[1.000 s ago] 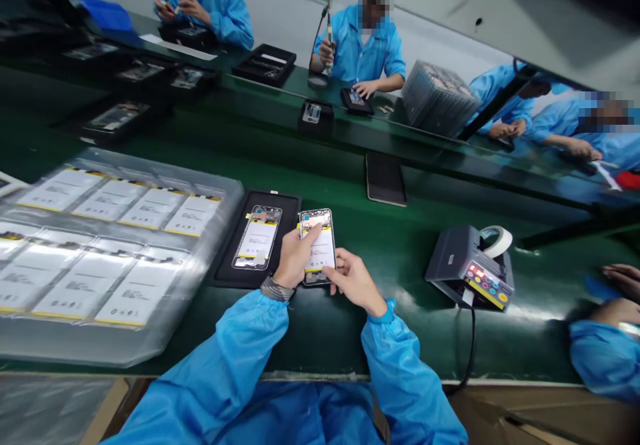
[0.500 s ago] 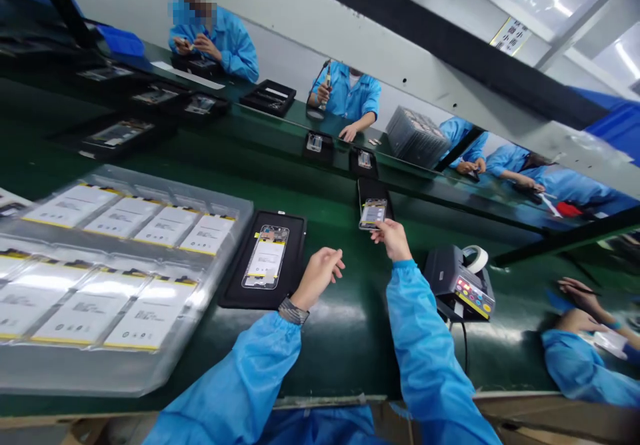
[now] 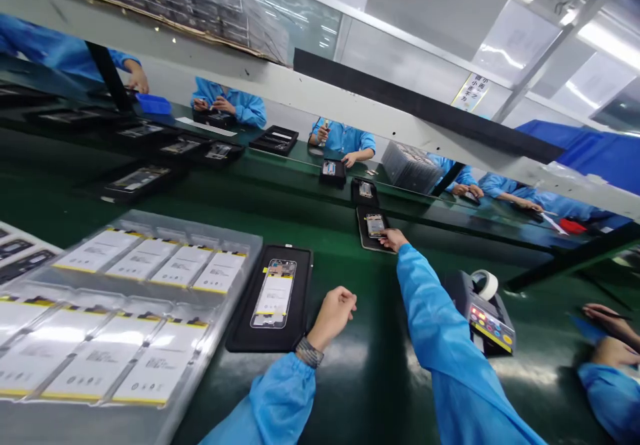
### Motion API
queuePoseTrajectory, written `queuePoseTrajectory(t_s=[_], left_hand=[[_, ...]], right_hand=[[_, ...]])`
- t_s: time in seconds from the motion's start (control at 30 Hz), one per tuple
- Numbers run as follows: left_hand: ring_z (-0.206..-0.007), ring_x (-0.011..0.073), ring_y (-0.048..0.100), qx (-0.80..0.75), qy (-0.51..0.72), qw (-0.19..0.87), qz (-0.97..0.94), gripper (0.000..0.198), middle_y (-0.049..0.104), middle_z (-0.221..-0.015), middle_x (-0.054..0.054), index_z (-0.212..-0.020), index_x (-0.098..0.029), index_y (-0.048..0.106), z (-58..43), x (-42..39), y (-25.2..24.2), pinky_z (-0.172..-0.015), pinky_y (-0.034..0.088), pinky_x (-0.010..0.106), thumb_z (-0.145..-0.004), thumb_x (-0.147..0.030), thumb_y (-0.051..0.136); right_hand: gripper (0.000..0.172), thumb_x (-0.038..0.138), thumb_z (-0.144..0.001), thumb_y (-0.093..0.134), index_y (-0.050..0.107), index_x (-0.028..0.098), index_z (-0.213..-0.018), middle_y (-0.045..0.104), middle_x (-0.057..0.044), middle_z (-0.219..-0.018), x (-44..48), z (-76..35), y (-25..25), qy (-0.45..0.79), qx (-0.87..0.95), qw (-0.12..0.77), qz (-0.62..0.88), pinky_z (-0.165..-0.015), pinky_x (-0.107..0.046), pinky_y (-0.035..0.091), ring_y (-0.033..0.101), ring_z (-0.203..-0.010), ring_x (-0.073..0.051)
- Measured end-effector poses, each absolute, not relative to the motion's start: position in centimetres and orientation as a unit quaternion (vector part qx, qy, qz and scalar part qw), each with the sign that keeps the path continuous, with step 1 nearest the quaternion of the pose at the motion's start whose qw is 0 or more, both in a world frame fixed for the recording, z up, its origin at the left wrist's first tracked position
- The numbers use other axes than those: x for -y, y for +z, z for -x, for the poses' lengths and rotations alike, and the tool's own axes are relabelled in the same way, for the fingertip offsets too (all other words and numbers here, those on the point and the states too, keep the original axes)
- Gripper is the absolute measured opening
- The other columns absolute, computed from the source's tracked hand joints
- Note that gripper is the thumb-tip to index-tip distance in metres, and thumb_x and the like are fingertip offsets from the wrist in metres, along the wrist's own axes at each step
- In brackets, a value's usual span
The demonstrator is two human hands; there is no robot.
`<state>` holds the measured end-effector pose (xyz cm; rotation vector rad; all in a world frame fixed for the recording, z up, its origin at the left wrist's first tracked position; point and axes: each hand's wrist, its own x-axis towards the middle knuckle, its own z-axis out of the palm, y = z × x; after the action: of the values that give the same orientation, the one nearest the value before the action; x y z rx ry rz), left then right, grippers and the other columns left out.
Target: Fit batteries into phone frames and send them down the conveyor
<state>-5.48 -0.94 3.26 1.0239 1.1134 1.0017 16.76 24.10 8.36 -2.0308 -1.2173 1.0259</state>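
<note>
My right hand (image 3: 393,239) reaches forward, fingers pinched on the lower edge of an opened smartphone (image 3: 375,223) that lies in a black tray (image 3: 364,239). My left hand (image 3: 334,311) hovers over the green bench with its fingers curled in, and nothing shows in it. Just left of that hand, a second opened smartphone (image 3: 273,294) with a white battery rests in a larger black tray (image 3: 245,328). A clear plastic tray (image 3: 200,358) of white batteries with yellow edges (image 3: 160,365) stands farther left.
A dark tape dispenser (image 3: 493,325) with a white roll stands right of my right sleeve. More black trays with phones line the belt (image 3: 280,181) ahead. Co-workers in blue sit across, and a co-worker's hands (image 3: 613,331) are at far right.
My view has tilted up. My right hand has moved forward and brought the smartphone down into the black tray. My left hand's fingers have curled in more.
</note>
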Motion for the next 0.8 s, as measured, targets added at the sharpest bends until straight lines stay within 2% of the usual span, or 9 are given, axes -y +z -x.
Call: queuePoseTrajectory(t_s=[0.1, 0.17, 0.3, 0.4, 0.53, 0.7, 0.8], left_hand=[[-0.058, 0.0126, 0.057, -0.489, 0.429, 0.611, -0.451, 0.020, 0.066, -0.076, 0.005, -0.083, -0.017, 0.058, 5.4, 0.9, 3.2, -0.054, 0.041, 0.024, -0.086, -0.036, 0.057], [-0.059, 0.0130, 0.058, -0.487, 0.426, 0.609, -0.459, 0.020, 0.066, -0.076, 0.004, -0.083, -0.017, 0.058, 5.3, 1.0, 3.2, -0.055, 0.041, 0.024, -0.086, -0.037, 0.056], [-0.060, 0.0148, 0.059, -0.484, 0.424, 0.588, -0.490, 0.022, 0.065, -0.074, 0.004, -0.080, -0.018, 0.057, 5.2, 1.1, 3.0, -0.058, 0.043, 0.026, -0.083, -0.040, 0.055], [-0.062, 0.0170, 0.060, -0.498, 0.411, 0.549, -0.530, 0.026, 0.064, -0.071, 0.004, -0.078, -0.019, 0.058, 5.1, 1.2, 2.8, -0.061, 0.045, 0.029, -0.082, -0.044, 0.054], [-0.065, 0.0205, 0.062, -0.512, 0.387, 0.506, -0.577, 0.034, 0.064, -0.069, 0.004, -0.078, -0.020, 0.060, 4.6, 1.6, 2.1, -0.063, 0.047, 0.032, -0.081, -0.053, 0.052], [-0.072, 0.0256, 0.068, -0.528, 0.375, 0.472, -0.598, 0.045, 0.071, -0.076, 0.007, -0.081, -0.021, 0.064, 4.2, 1.8, 1.4, -0.069, 0.052, 0.036, -0.077, -0.064, 0.052], [-0.071, 0.0271, 0.070, -0.559, 0.351, 0.453, -0.599, 0.048, 0.074, -0.077, 0.008, -0.084, -0.021, 0.065, 4.5, 1.0, 1.0, -0.069, 0.055, 0.037, -0.072, -0.066, 0.055]], right_hand=[[0.025, 0.035, -0.103, 0.069, 0.067, 0.012, -0.113, 0.069, -0.007, -0.105, -24.2, -17.1, 8.5, 0.310, 0.481, 0.251, 0.781, -0.075, -0.033, 0.062, 0.069, -0.085, -0.018], [0.022, 0.033, -0.101, 0.071, 0.068, 0.013, -0.110, 0.069, -0.007, -0.107, -23.8, -17.2, 8.9, 0.254, 0.503, 0.244, 0.790, -0.082, -0.037, 0.061, 0.069, -0.092, -0.020], [0.013, 0.018, -0.097, 0.069, 0.074, 0.010, -0.106, 0.070, -0.017, -0.114, -21.9, -16.3, 9.7, 0.157, 0.537, 0.258, 0.787, -0.099, -0.041, 0.053, 0.067, -0.111, -0.028], [0.021, 0.015, -0.097, 0.059, 0.076, 0.011, -0.108, 0.070, -0.020, -0.117, -19.3, -14.7, 9.7, 0.122, 0.558, 0.278, 0.772, -0.100, -0.038, 0.049, 0.066, -0.113, -0.029], [0.021, 0.015, -0.098, 0.055, 0.075, 0.014, -0.104, 0.070, -0.015, -0.116, -13.6, -12.1, 8.8, 0.114, 0.601, 0.307, 0.729, -0.097, -0.032, 0.048, 0.066, -0.108, -0.024], [0.013, 0.009, -0.084, 0.073, 0.074, 0.022, -0.083, 0.074, 0.002, -0.090, -6.3, -9.0, 5.7, 0.146, 0.650, 0.317, 0.675, -0.079, -0.020, 0.050, 0.068, -0.085, -0.015], [0.011, 0.011, -0.086, 0.073, 0.072, 0.021, -0.084, 0.074, 0.003, -0.090, -4.7, -7.9, 3.3, 0.168, 0.670, 0.341, 0.638, -0.078, -0.019, 0.049, 0.068, -0.082, -0.013]])
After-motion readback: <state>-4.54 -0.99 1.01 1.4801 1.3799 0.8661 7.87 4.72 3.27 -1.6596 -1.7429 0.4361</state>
